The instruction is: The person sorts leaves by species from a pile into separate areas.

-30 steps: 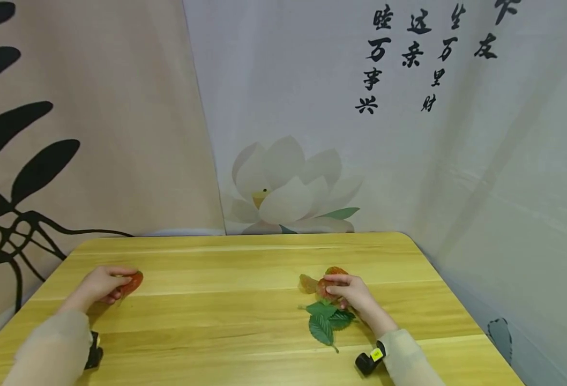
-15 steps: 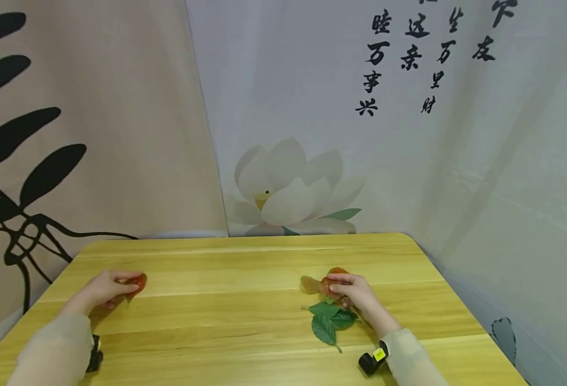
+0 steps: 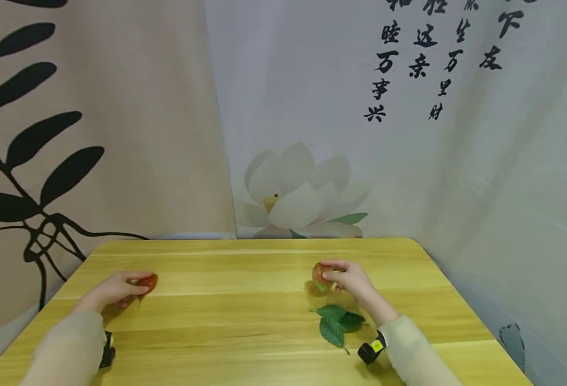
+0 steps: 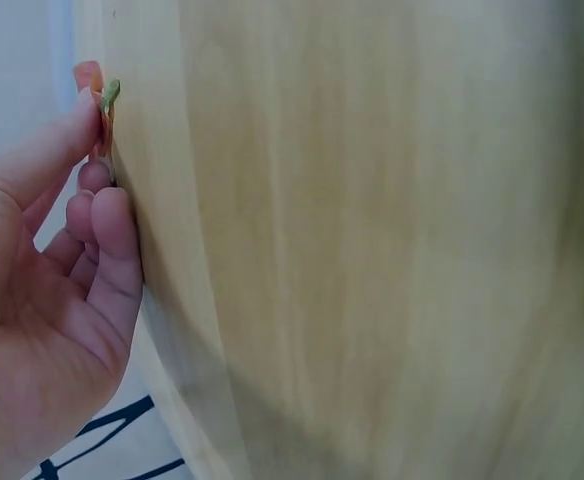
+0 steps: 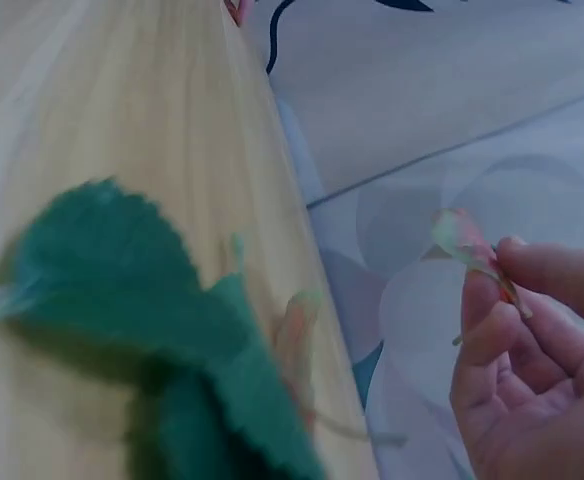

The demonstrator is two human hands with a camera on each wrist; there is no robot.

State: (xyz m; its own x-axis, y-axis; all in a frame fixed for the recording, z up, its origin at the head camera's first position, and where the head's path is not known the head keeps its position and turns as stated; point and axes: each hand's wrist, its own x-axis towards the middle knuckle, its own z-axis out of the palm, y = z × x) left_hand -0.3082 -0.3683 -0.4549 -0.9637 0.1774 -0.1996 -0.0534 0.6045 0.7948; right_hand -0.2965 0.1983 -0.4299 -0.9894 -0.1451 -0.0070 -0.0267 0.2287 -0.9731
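Note:
My left hand (image 3: 114, 291) pinches a small red petal (image 3: 149, 282) above the left part of the table. In the left wrist view that petal (image 4: 109, 95) shows a green tip between thumb and finger. At the right, my right hand (image 3: 353, 279) pinches a red petal with a green base (image 3: 321, 277), raised off the table. The right wrist view shows this petal (image 5: 462, 238) held between thumb and fingers. Nearer the front, several green serrated leaves (image 3: 333, 328) lie together. Past them, a pinkish petal (image 5: 297, 340) lies on the table in the right wrist view, partly behind a leaf.
The light wooden table (image 3: 225, 321) has rounded far corners. Behind it hangs a printed cloth (image 3: 293, 107) with a lotus, black leaves and writing. A black wrist camera (image 3: 371, 352) sits by the right sleeve, close to the leaves.
My right hand has lifted its petal and moved away from the leaves. The orange petal behind its fingers no longer shows. My left hand keeps its petal; the head view has shifted slightly.

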